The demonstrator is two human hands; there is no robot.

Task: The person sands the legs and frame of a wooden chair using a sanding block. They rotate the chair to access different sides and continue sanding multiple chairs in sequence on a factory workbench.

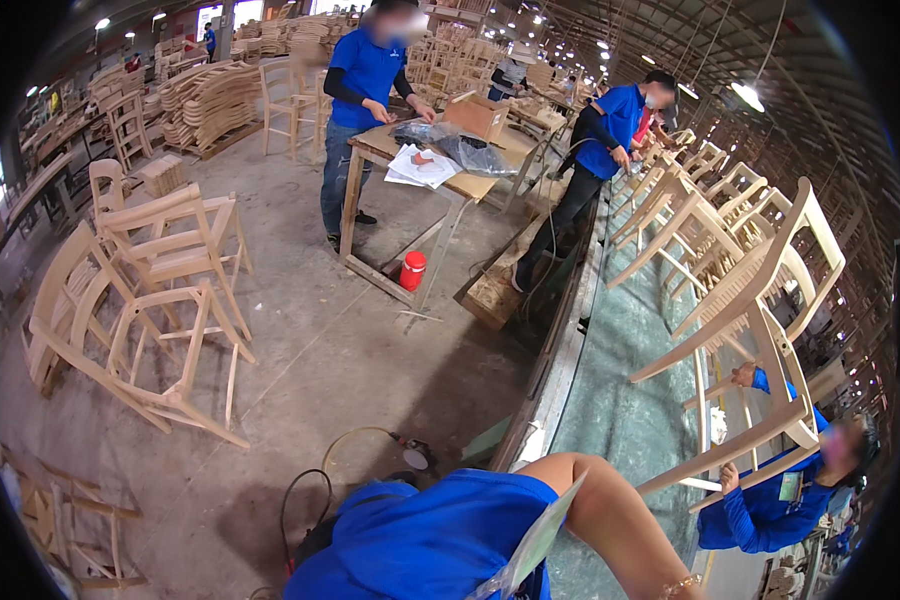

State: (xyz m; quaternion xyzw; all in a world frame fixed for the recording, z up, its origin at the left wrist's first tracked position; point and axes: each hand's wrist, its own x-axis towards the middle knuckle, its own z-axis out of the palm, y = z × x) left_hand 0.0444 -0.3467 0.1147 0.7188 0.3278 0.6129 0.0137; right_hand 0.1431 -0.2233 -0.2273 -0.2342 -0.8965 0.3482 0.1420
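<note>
Neither of my hands shows. One bare forearm of mine comes from a blue sleeve and crosses the near end of the green conveyor belt. It leaves at the lower edge, a bracelet at its wrist; the hand beyond is cut off. Closest to this arm is an unpainted wooden chair, tilted on the belt with its legs pointing left. On the belt's far right side, a co-worker in blue has hands at this chair's legs. Behind it, more wooden chairs stand in a row.
At left stand several bare chair frames. A worktable bears papers, plastic wrap and a carton; a red jug sits below. Two co-workers in blue stand near it and the belt. A hose-fed sander lies beside me.
</note>
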